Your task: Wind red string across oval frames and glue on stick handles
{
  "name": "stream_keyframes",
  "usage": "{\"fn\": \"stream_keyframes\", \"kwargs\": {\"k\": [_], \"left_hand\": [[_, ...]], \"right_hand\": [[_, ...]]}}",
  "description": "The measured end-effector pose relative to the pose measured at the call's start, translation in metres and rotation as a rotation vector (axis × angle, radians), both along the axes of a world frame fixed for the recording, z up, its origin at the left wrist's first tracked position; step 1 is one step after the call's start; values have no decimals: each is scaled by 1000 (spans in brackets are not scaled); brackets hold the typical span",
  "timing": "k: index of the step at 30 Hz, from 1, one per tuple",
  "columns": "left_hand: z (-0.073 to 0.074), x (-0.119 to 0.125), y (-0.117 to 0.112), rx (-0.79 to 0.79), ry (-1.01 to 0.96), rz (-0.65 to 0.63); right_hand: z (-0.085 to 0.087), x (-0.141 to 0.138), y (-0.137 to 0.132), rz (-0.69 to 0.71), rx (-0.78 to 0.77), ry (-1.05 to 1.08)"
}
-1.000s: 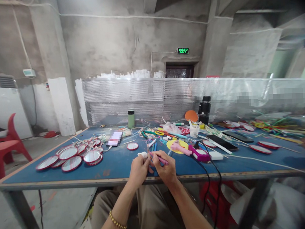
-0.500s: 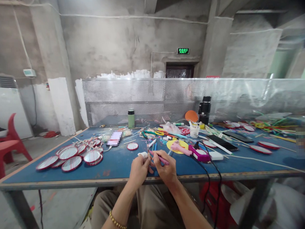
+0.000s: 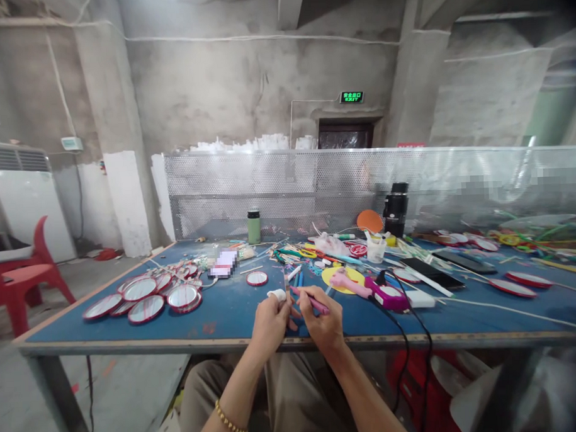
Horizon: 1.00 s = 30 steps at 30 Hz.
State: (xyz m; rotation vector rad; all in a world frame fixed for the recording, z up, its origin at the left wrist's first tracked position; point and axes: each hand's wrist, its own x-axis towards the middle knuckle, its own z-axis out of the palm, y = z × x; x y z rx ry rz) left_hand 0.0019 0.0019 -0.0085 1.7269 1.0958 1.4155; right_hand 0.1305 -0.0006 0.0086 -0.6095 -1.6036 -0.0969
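Note:
My left hand (image 3: 271,320) is closed near the table's front edge, pinching a thin, flat, brownish strip (image 3: 286,283) that stands up from the fingers. White wrapping (image 3: 276,295) covers one of its fingertips. Beside it, my right hand (image 3: 324,320) is closed around a pink pen-like tool (image 3: 318,304), whose tip points left at the strip. Whether the tip touches the strip I cannot tell. Blue pens (image 3: 298,280) lie just beyond the hands, and a small round red-rimmed mirror (image 3: 257,278) rests further left.
Several red-rimmed mirrors (image 3: 146,308) are piled at the left, near a phone (image 3: 223,263). A purple device (image 3: 389,298) with black cables and a pink glue-gun-like tool (image 3: 347,283) on a yellow disc (image 3: 330,277) lie right. Bottles (image 3: 254,227) stand behind.
The view has shifted, so the table and everything on it appear slightly further right. Both hands keep nearly the same pose, still holding the strip and the pink pen-like tool.

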Motion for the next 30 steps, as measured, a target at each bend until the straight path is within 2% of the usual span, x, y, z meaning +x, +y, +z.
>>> {"fn": "stream_keyframes", "kwargs": {"k": [12, 25, 30], "left_hand": [[1, 1, 1, -22, -6, 20], [3, 1, 0, -4, -31, -12], [3, 2, 1, 6, -14, 1]], "right_hand": [[0, 1, 0, -26, 28, -35], [1, 2, 0, -51, 25, -51], [1, 1, 1, -18, 36, -66]]}}
